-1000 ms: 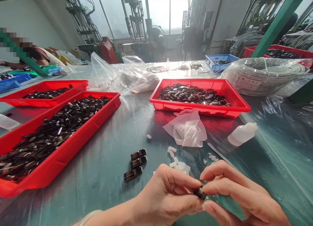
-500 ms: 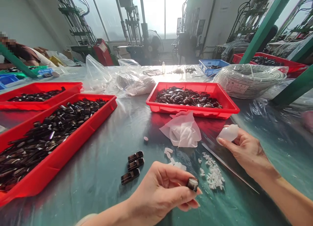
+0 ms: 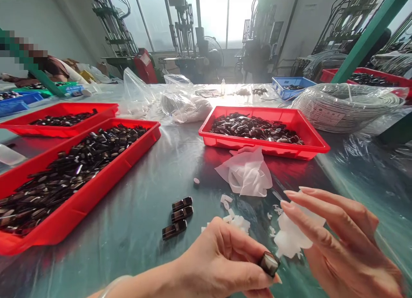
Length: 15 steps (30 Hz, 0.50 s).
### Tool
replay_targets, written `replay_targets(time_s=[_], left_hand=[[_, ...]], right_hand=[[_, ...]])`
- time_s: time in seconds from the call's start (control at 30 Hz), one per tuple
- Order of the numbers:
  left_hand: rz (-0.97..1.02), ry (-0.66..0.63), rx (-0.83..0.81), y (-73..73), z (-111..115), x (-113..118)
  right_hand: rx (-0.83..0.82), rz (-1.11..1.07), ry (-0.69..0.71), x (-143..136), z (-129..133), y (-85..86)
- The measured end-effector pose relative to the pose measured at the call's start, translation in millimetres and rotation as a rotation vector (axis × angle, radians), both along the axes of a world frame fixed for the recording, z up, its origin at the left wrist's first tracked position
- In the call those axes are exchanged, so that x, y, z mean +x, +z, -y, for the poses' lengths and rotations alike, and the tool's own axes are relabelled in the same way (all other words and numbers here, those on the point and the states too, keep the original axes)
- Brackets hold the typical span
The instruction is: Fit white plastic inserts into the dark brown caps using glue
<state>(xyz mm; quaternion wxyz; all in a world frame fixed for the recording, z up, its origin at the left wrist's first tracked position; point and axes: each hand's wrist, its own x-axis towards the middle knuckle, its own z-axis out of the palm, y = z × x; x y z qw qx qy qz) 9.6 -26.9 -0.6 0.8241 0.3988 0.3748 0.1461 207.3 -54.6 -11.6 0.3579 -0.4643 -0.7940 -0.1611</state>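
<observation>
My left hand (image 3: 225,261) pinches a small dark glossy piece (image 3: 269,263) with a pale end face at the lower centre. To its right, my right hand (image 3: 344,242) has its fingers spread, above and beside a white translucent sheet (image 3: 294,233) that lies over small white bits (image 3: 273,232). Three dark pieces (image 3: 182,213) lie in a group left of my left hand. White pads (image 3: 236,221) are just beyond that hand, and a single pale oval (image 3: 196,181) lies farther up. Behind them sits a crumpled white cloth-like sheet (image 3: 249,173).
A red tray (image 3: 264,150) of dark pieces stands behind the crumpled sheet. Two more red trays (image 3: 119,173) are at the left. Plastic bags (image 3: 183,102), a wrapped cable coil (image 3: 344,107) and a blue tray (image 3: 291,92) sit farther back. A person's arm shows at far left.
My right hand has moved nearer and opened, and the white sheet it held now lies over the small bits. My left hand has shifted slightly right and down, still holding the dark piece. The view has shifted.
</observation>
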Motion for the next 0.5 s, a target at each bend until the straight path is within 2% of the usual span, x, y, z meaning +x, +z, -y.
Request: replay_targets(time_s=[0.17, 0.5], left_hand=[[0.045, -0.011, -0.016, 1.1, 1.4, 0.3], [0.065, -0.030, -0.012, 0.4, -0.8, 0.9]], right_hand=[[0.050, 0.092, 0.002, 3.5, 2.2, -8.9], [0.092, 0.194, 0.007, 0.8, 4.0, -6.6]])
